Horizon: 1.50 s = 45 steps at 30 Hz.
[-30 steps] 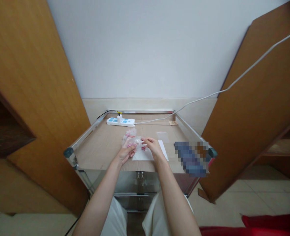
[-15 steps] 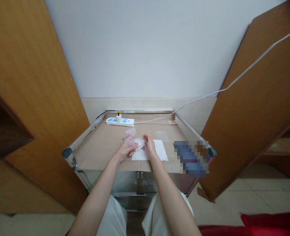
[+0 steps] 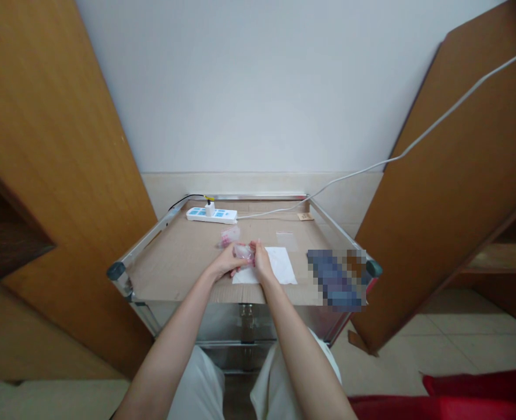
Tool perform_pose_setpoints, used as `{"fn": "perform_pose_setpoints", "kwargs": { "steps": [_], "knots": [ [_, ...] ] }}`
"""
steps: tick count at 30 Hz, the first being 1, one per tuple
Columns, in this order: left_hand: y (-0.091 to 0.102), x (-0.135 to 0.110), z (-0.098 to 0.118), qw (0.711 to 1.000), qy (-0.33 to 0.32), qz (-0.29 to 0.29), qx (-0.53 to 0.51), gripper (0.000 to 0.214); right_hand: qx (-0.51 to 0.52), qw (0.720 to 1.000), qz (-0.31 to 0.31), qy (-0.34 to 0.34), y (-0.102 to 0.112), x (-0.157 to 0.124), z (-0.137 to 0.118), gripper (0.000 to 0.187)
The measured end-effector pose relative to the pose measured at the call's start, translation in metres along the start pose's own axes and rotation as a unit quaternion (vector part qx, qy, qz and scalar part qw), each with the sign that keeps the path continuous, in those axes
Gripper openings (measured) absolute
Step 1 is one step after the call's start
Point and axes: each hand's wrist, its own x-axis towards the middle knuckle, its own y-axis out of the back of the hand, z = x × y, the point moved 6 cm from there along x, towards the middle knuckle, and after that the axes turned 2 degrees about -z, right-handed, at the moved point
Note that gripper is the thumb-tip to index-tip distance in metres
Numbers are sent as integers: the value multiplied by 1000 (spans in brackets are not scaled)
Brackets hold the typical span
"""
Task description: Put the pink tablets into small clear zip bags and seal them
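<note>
A small clear plastic bag [image 3: 243, 252] with some pink in it is between my hands, over the near part of the table. My left hand [image 3: 225, 262] grips its left side, thumb across the front. On the other side, my right hand [image 3: 262, 262] presses against the bag with its fingers close together. Beneath them lies a white sheet of paper [image 3: 283, 265], partly covered by my hands. Just behind my left hand sits another clear bag [image 3: 229, 235] with pink contents. A flat transparent bag [image 3: 286, 240] rests behind the paper.
A white power strip [image 3: 212, 215] with a plug stands at the back left, its white cable [image 3: 349, 177] running up to the right. A small tan card [image 3: 305, 216] lies at the back right. A pixelated dark object [image 3: 334, 280] is at the right edge. Metal rails [image 3: 337, 230] border the cardboard-covered top.
My right hand has closed in on the bag, and the bag looks more bunched between both hands. The pink bits seen over the paper earlier are now hidden. The view has shifted slightly.
</note>
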Motion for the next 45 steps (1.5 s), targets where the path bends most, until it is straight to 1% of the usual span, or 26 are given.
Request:
{"fn": "perform_pose_setpoints", "kwargs": {
  "steps": [4,8,13,18,23,27,32,36,40,45],
  "knots": [
    [-1,1,-1,1000,-11,17,-8,63,0,1000,1,-4,0,1,2,55],
    [-2,-1,-5,999,-21,13,-24,66,4,1000,5,-5,0,2,4,56],
    [2,-6,-7,997,-37,38,-50,65,31,999,21,-13,2,2,5,59],
    [1,-7,-7,996,-57,32,-59,64,77,996,32,-23,4,1,2,56],
    [1,-6,-10,996,-65,32,-49,62,69,997,30,-30,5,0,0,55],
    [1,-6,-8,995,-79,36,-52,60,67,997,35,-23,6,0,2,53],
    [0,-4,-5,992,-103,33,-65,59,122,991,40,-30,6,1,8,48],
    [0,0,-9,991,-106,28,-77,60,148,987,45,-36,6,2,10,45],
    [2,2,-12,991,-105,36,-78,60,165,984,50,-35,6,1,9,42],
    [2,1,-11,990,-114,26,-85,59,162,984,60,-37,9,-1,7,41]
  ]
}}
